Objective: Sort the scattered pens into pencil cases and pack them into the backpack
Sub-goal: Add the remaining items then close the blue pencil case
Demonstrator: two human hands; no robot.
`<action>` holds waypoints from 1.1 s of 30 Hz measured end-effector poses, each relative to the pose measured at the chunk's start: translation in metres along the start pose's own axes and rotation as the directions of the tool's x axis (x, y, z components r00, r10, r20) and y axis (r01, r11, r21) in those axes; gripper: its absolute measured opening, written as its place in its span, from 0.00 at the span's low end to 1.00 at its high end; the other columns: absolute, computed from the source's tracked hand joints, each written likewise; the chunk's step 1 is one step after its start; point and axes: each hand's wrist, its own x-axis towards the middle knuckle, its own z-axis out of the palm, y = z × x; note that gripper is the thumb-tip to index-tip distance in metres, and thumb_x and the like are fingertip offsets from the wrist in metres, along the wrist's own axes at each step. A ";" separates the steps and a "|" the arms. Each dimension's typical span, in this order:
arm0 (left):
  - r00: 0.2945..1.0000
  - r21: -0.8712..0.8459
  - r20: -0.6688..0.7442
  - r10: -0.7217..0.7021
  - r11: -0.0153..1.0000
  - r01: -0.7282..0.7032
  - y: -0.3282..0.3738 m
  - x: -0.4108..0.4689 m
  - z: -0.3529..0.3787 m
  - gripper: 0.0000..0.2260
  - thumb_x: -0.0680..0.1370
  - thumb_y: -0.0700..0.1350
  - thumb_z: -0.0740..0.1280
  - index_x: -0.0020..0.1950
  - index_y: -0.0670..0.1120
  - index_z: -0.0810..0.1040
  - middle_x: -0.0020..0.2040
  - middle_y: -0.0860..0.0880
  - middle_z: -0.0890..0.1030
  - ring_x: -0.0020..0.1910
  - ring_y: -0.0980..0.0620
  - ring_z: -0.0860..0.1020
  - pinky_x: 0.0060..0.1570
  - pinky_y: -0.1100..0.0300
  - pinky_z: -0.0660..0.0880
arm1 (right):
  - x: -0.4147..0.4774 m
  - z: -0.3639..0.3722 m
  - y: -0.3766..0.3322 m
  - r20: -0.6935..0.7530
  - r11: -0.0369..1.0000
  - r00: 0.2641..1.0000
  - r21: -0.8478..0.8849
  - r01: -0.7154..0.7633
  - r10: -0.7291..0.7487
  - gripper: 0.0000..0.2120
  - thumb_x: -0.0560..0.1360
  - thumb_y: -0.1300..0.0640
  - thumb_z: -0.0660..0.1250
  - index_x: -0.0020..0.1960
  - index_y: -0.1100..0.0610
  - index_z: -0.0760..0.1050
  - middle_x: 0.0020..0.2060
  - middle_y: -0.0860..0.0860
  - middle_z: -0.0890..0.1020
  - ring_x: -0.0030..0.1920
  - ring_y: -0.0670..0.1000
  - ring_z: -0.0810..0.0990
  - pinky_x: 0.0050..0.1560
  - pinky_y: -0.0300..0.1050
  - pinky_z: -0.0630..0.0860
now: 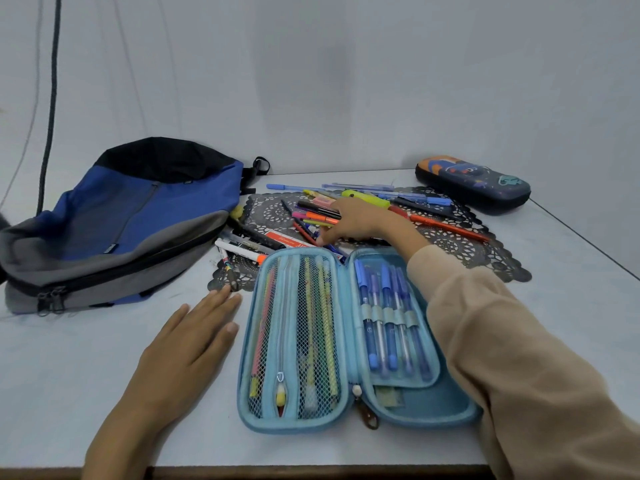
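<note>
While the open case (433, 407) runs near-to-far, left hand (183, 348) lies flat, grip of right hand (356, 220) unclear

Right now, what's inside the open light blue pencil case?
Left half: a mesh pocket holding several pencils, pink and yellow among them. Right half: blue pens under elastic loops. The right sleeve covers that half's outer edge, so anything there is hidden.
</note>
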 end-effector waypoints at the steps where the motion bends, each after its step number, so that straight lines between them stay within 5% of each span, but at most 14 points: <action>1: 1.000 -0.001 -0.001 0.000 1.000 0.000 0.000 0.000 0.000 0.29 0.73 0.68 0.43 0.72 0.65 0.62 0.73 0.71 0.56 0.72 0.74 0.51 0.75 0.64 0.46 | -0.001 0.001 -0.003 0.007 1.000 1.000 0.010 0.029 -0.029 0.23 0.71 0.51 0.75 0.63 0.53 0.72 0.62 0.52 0.75 0.62 0.52 0.73 0.60 0.45 0.68; 7: 1.000 0.003 -0.001 -0.001 1.000 0.001 0.000 -0.001 -0.001 0.28 0.73 0.69 0.43 0.72 0.66 0.62 0.73 0.71 0.56 0.72 0.74 0.50 0.74 0.66 0.45 | -0.002 0.006 -0.009 0.008 0.998 1.000 -0.053 0.016 -0.015 0.29 0.73 0.56 0.72 0.71 0.63 0.68 0.68 0.58 0.74 0.66 0.58 0.73 0.63 0.48 0.70; 14: 1.000 -0.005 -0.008 -0.005 1.000 0.005 -0.001 0.000 0.001 0.29 0.73 0.68 0.44 0.73 0.65 0.63 0.73 0.71 0.57 0.72 0.74 0.51 0.74 0.66 0.44 | 0.004 0.000 0.004 -0.073 0.984 0.994 -0.154 -0.088 0.078 0.17 0.72 0.51 0.72 0.54 0.58 0.70 0.48 0.51 0.76 0.49 0.54 0.75 0.44 0.46 0.71; 19: 1.000 -0.005 -0.008 -0.004 1.000 0.004 -0.001 -0.001 0.001 0.29 0.74 0.68 0.44 0.73 0.64 0.63 0.73 0.71 0.57 0.72 0.74 0.51 0.75 0.65 0.45 | 0.003 -0.004 0.009 -0.104 0.987 0.984 -0.053 -0.150 0.143 0.13 0.69 0.56 0.74 0.43 0.58 0.70 0.39 0.52 0.73 0.38 0.52 0.71 0.34 0.45 0.66; 21: 1.000 -0.003 -0.007 -0.004 1.000 0.004 -0.001 -0.001 0.001 0.29 0.74 0.68 0.44 0.73 0.65 0.63 0.73 0.71 0.56 0.72 0.74 0.51 0.75 0.65 0.45 | 0.002 -0.005 0.011 -0.112 0.985 0.979 -0.022 -0.172 0.169 0.15 0.70 0.55 0.74 0.48 0.61 0.72 0.43 0.54 0.76 0.43 0.54 0.75 0.38 0.45 0.70; 24: 1.000 -0.001 -0.005 -0.004 1.000 0.004 -0.001 -0.001 0.001 0.29 0.74 0.68 0.43 0.73 0.65 0.63 0.73 0.71 0.56 0.72 0.74 0.50 0.75 0.64 0.46 | -0.002 -0.006 0.011 -0.109 0.982 0.976 -0.009 -0.190 0.188 0.33 0.70 0.46 0.74 0.66 0.64 0.68 0.62 0.59 0.75 0.61 0.59 0.75 0.60 0.53 0.73; 26: 1.000 -0.002 -0.003 -0.004 1.000 0.004 0.000 -0.001 0.000 0.29 0.74 0.68 0.43 0.73 0.65 0.62 0.73 0.71 0.56 0.72 0.74 0.50 0.76 0.63 0.46 | -0.003 -0.004 0.008 -0.087 0.982 0.981 -0.060 -0.179 0.173 0.39 0.67 0.42 0.77 0.67 0.64 0.68 0.65 0.59 0.75 0.63 0.59 0.74 0.62 0.55 0.73; 29: 1.000 -0.005 0.000 -0.006 1.000 0.006 0.000 -0.001 0.000 0.29 0.74 0.68 0.43 0.73 0.65 0.62 0.73 0.71 0.56 0.72 0.74 0.50 0.75 0.64 0.46 | -0.001 -0.003 0.006 -0.093 0.976 0.981 -0.119 -0.183 0.173 0.30 0.64 0.44 0.79 0.57 0.60 0.72 0.53 0.54 0.78 0.54 0.57 0.77 0.50 0.51 0.75; 33: 1.000 -0.005 0.004 -0.001 1.000 0.001 -0.001 -0.001 0.000 0.29 0.74 0.68 0.43 0.73 0.65 0.62 0.73 0.71 0.56 0.72 0.74 0.50 0.75 0.64 0.45 | 0.001 -0.005 0.005 -0.197 0.978 0.965 -0.083 -0.193 0.174 0.20 0.66 0.49 0.78 0.39 0.54 0.67 0.37 0.50 0.74 0.42 0.55 0.75 0.34 0.45 0.67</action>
